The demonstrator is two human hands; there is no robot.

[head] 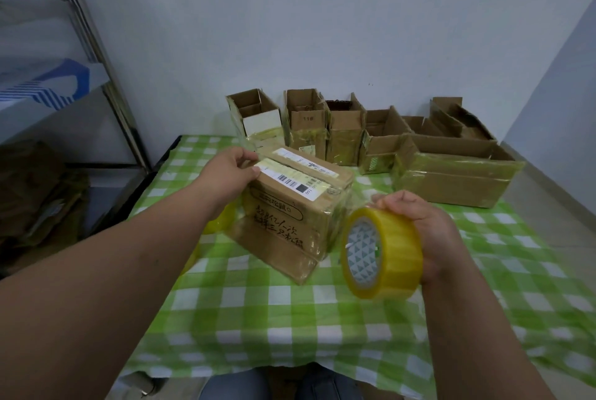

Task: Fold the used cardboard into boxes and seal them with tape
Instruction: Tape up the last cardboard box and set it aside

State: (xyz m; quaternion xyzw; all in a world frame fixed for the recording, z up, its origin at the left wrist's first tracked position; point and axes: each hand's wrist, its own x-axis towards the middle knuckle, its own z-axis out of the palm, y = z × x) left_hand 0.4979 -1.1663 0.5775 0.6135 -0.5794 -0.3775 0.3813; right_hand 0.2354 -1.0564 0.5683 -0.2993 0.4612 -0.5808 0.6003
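right now the sealing step looks under way: the left hand (230, 167) pinches the far top edge of the closed box (292, 206) on the checked cloth (258, 312), pressing tape down there, while the right hand (416, 232) curls round a yellow tape roll (382, 253) just beside the box, a clear strip stretched between them. next, i'd guess, the strip needs pulling taut over the seam and tearing. behind, a row of open boxes (354, 132) stands along the wall; another tape roll (219, 222) lies half hidden under the left forearm, nothing really blocking.
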